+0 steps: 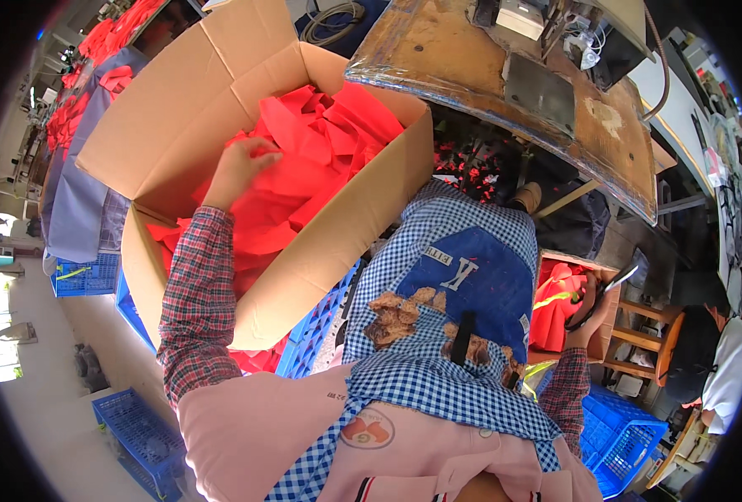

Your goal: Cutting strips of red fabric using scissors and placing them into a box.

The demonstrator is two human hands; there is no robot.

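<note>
A large open cardboard box [337, 251] at the left holds a heap of red cloth pieces [337, 125]. My left hand [241, 171] is over the heap, its fingers bent and closed on a red cloth piece [291, 180]; the fingertips are slightly blurred. At the right, my right hand [584, 330] grips a pair of scissors [624, 276] by the dark handles, with the blades pointing up and to the right. Beside that hand, a smaller cardboard box [601, 335] contains more red cloth [552, 309].
A worn wooden work table [434, 50] with a machine on it stands ahead. Blue plastic crates [618, 439] sit at the lower right, and another blue crate [141, 431] is at the lower left. A wooden stool [651, 339] stands beyond the smaller box.
</note>
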